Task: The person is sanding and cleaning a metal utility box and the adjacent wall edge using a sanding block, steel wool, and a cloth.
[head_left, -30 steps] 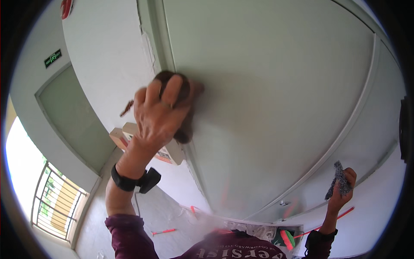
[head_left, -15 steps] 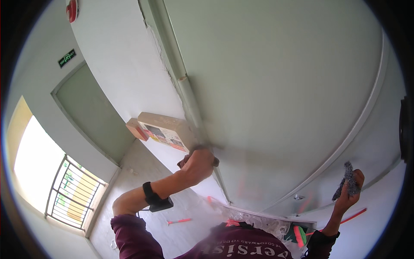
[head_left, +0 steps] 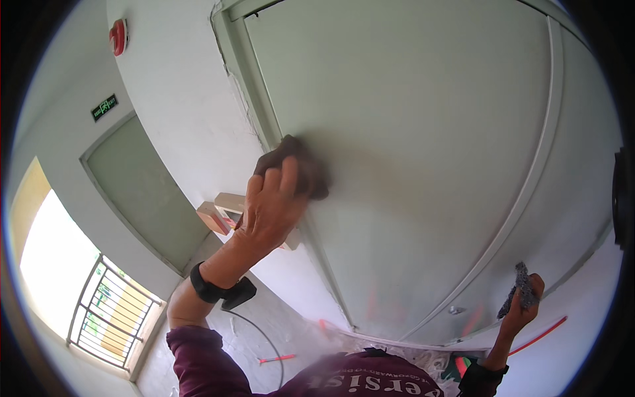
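Two doors [head_left: 430,132], two cloths [head_left: 294,169], one red alarm [head_left: 119,37], one exit sign [head_left: 104,107]

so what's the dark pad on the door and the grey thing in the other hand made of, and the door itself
Dark pad: seems a soft brown cloth or sponge, matte, bending under the left hand.
Grey thing: looks like a crumpled cloth or scouring mesh, limp and speckled, pinched in the right hand.
Door: smooth pale green painted panel, probably metal or wood; its faint sheen leaves that open.
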The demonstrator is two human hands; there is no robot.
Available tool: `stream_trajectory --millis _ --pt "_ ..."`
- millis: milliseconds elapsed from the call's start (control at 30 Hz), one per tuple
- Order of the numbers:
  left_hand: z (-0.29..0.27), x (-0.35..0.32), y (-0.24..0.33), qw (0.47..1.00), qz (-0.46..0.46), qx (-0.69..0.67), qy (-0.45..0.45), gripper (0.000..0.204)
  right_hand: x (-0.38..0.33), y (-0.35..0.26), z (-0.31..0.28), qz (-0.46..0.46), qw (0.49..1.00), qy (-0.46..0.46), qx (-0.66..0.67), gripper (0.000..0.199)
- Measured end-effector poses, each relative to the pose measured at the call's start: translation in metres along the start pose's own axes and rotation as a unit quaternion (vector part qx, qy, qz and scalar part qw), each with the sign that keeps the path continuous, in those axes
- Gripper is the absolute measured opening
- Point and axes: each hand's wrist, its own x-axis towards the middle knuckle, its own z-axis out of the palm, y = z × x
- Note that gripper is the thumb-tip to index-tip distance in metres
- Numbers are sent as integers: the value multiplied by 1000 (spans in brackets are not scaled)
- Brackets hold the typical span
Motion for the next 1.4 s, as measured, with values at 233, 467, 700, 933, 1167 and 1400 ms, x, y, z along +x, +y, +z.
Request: stream_trajectory --millis 233,467,700,933,1167,1400 --pt "13 -16 7 994 97 -1 -44 17 -16 14 -23 58 998 -29 0 34" --pt "28 -76 60 943 81 -119 -299 11 -15 -6 -26 88 995 41 9 25" --pt "3 -78 44 974 11 -174 -146 23 -1 -39 26 42 993 -68 90 25" --pt "-20 -5 -14 997 -23 -35 69 28 -6 -66 78 -6 981 -146 127 20" --pt "29 -38 32 985 -6 -166 57 23 -15 -63 69 2 982 -159 103 26" --pt "63 -8 74 919 -294 -148 216 27 -15 -57 50 -19 992 -120 46 37"
